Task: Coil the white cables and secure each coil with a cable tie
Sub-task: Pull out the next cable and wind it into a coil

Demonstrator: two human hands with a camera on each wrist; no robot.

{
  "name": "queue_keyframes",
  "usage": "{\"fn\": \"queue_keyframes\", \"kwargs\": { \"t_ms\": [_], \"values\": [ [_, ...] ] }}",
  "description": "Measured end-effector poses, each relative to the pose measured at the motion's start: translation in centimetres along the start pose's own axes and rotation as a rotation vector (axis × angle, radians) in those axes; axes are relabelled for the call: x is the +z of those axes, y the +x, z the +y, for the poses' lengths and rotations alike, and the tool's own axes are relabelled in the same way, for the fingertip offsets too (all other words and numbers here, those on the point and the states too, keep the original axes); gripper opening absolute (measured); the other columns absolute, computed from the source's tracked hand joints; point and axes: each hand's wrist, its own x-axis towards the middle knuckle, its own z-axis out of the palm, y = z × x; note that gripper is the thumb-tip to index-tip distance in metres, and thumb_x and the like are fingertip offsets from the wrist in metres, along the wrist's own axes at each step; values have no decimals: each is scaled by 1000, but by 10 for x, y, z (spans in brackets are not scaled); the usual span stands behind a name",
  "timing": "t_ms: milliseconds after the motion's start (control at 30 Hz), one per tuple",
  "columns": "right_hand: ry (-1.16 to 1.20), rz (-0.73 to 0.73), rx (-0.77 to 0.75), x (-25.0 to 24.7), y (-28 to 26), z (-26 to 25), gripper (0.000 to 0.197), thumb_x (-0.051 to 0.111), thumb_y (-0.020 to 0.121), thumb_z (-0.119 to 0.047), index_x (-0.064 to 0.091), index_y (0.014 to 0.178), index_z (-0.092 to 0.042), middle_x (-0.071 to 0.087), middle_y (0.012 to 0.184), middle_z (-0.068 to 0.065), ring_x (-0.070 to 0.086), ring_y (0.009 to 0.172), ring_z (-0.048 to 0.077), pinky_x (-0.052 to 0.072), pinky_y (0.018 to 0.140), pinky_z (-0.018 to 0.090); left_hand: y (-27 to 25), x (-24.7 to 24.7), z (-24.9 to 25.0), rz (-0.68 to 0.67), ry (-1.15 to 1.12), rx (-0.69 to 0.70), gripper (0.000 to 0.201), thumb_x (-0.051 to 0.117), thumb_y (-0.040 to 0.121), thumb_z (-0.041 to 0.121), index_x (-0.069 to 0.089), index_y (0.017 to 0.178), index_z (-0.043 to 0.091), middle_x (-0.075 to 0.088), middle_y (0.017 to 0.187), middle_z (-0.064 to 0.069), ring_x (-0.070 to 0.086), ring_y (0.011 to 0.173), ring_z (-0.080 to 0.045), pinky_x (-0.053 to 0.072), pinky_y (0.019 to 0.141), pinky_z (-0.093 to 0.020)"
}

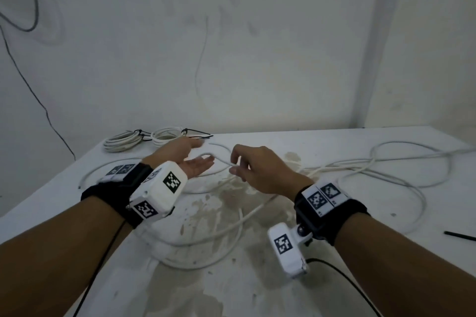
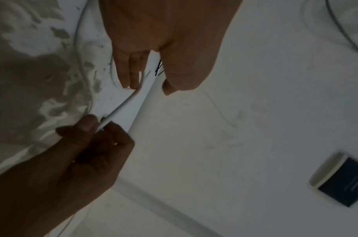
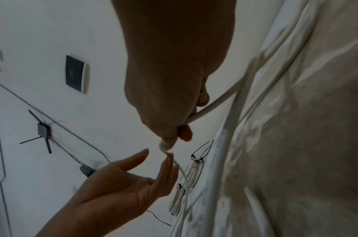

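Both hands were up over the table (image 1: 322, 141). The right hand (image 1: 260, 167) pinched the white cable (image 1: 219, 158) between thumb and forefinger, its other fingers (image 3: 184, 133) curled loosely above. From that pinch the cable ran in a short arc towards the left hand (image 1: 190, 159) and, the other way, dropped back to the table. The left hand was spread, palm turned up and inward, its fingers (image 3: 166, 170) straight and holding nothing; their tips sat just beside the cable's lifted bend, perhaps brushing it, though contact could not be told. The rest of that cable lay loose across the stained tabletop, looping wide to the right and curling back under the wrists. At the far left edge two finished coils (image 1: 144, 137) lay side by side, each cinched by a black cable tie (image 1: 193, 132) with its tail sticking out. A single spare black tie (image 1: 459, 235) lay at the right edge, well apart from the hands. A dark wire (image 1: 31, 85) hung down the wall behind.
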Motion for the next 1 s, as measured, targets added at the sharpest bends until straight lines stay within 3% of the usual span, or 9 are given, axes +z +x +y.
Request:
{"fn": "queue_keyframes", "kwargs": {
  "t_ms": [67, 167, 267, 367, 500, 600, 733, 867, 1000],
  "values": [
    [9, 33, -32, -1, -3, -3, 13, 64, 94, -31, 54, 93, -23, 70, 72, -5, 52, 55, 3, 45, 62, 31, -6, 14, -9, -54, -16, 1, 15, 55, 94, -8, 50, 107, -3, 52, 117, -24, 63, 106, -34, 60, 67, -47],
    [-79, 54, -38, -10, -5, -2, 13, 63, 94, -33, 54, 91, -24, 69, 74, -3, 52, 57, 11, 44, 58, 32, -7, 25, -10, -62, -89, 12, 15, 41, 97, -13, 50, 97, -1, 52, 95, -18, 61, 80, -24, 59, 50, -36],
    [-330, -41, 147, -22, -13, 25, 17, 58, 95, -34, 51, 85, -23, 62, 80, 0, 55, 71, 23, 39, 61, 32, -8, 23, 14, 49, -139, 94, 24, 32, 99, -10, 48, 87, 3, 48, 74, -13, 55, 49, -18, 53, 38, -26],
    [-438, -82, 349, -36, -29, 68, 18, 56, 96, -32, 58, 88, -16, 66, 95, 8, 61, 88, 28, 39, 69, 31, -21, 10, 49, 149, -105, 175, 30, 28, 96, -6, 43, 74, 9, 45, 62, -7, 46, 42, -14, 41, 38, -14],
    [-472, -46, 543, -55, -47, 103, 33, 56, 97, -37, 66, 97, -6, 68, 106, 13, 62, 98, 30, 40, 74, 31, -41, -9, 85, 169, 134, 183, 26, 31, 99, 5, 41, 75, 11, 38, 38, 1, 29, 25, -9, 27, 33, -9],
    [-492, 26, 553, -68, -41, 100, 38, 51, 99, -41, 63, 85, -8, 68, 100, 14, 62, 93, 33, 39, 70, 30, -59, -11, 92, 163, 419, 219, 23, 37, 102, 8, 53, 87, 4, 39, 44, 2, 27, 30, -7, 25, 31, -12],
    [-511, 134, 474, -94, -8, 67, 35, 54, 97, -42, 57, 76, -14, 64, 85, 11, 58, 77, 30, 41, 66, 31, -83, 6, 92, 96, 664, 516, 23, 41, 102, 9, 63, 105, 9, 43, 59, 1, 28, 41, -7, 20, 32, -15],
    [-404, 195, 451, -119, 20, 38, 44, 55, 97, -42, 63, 71, -7, 63, 63, 5, 63, 63, 25, 53, 65, 32, -113, 32, 123, 85, 683, 894, 30, 39, 101, 9, 68, 93, 15, 43, 51, 5, 30, 39, -6, 19, 39, -17],
    [-227, 281, 438, -129, 28, 28, 43, 54, 99, -33, 70, 78, 1, 71, 67, 12, 71, 63, 28, 60, 70, 44, -140, 53, 144, 35, 803, 1155, 30, 39, 103, 10, 69, 102, 14, 49, 63, -2, 35, 45, -10, 24, 40, -21]
  ]
}}
